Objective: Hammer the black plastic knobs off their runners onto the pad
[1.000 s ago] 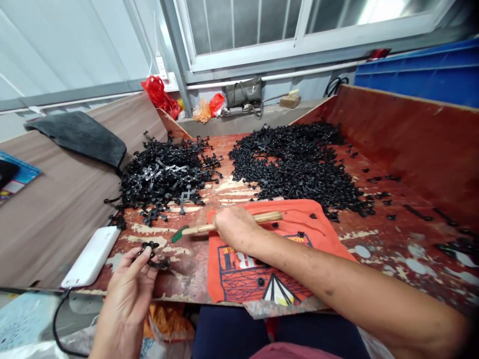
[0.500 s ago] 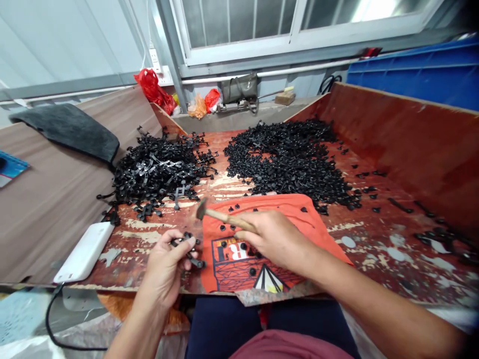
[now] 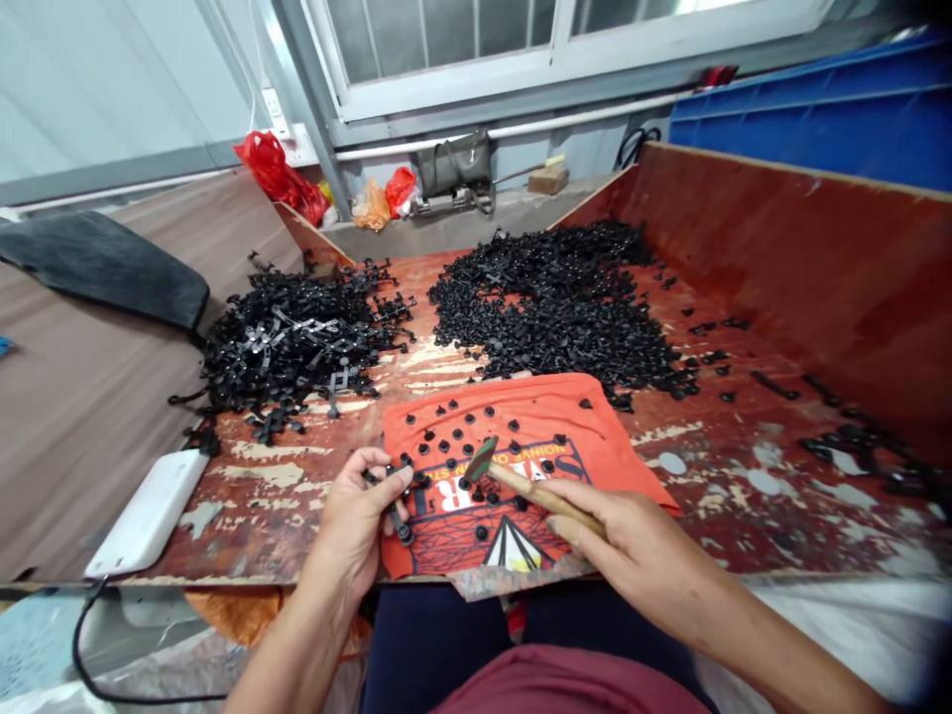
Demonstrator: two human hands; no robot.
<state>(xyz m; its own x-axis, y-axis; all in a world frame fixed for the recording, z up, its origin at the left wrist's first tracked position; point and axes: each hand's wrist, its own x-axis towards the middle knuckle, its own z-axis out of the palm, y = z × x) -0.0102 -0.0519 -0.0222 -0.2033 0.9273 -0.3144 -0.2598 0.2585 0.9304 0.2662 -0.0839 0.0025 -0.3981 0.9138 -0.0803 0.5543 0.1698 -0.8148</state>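
My left hand (image 3: 353, 521) pinches a black jointed linkage (image 3: 404, 532) with round ends between thumb and fingers, at the left edge of an orange printed cloth (image 3: 625, 451). In my right hand (image 3: 632, 545) is a hammer (image 3: 548, 501), gripped by its wooden handle. The hammer's head hangs over the middle of the cloth, to the right of the linkage and apart from it. Scattered across the cloth are several small black studs (image 3: 482, 534) with round bases. Whether the hammer head touches any of them I cannot tell.
A heap of black linkages (image 3: 297, 342) lies at the back left of the worn red board (image 3: 268, 496). Behind the cloth spreads a pile of small black parts (image 3: 565, 327). A white corded device (image 3: 149, 511) rests at the left. Wooden side panels (image 3: 788, 238) flank the board.
The hammer has moved right, away from the left hand, to over the cloth. My left hand, still holding the linkage, is slightly farther right at the cloth's edge. The view has shifted a little.
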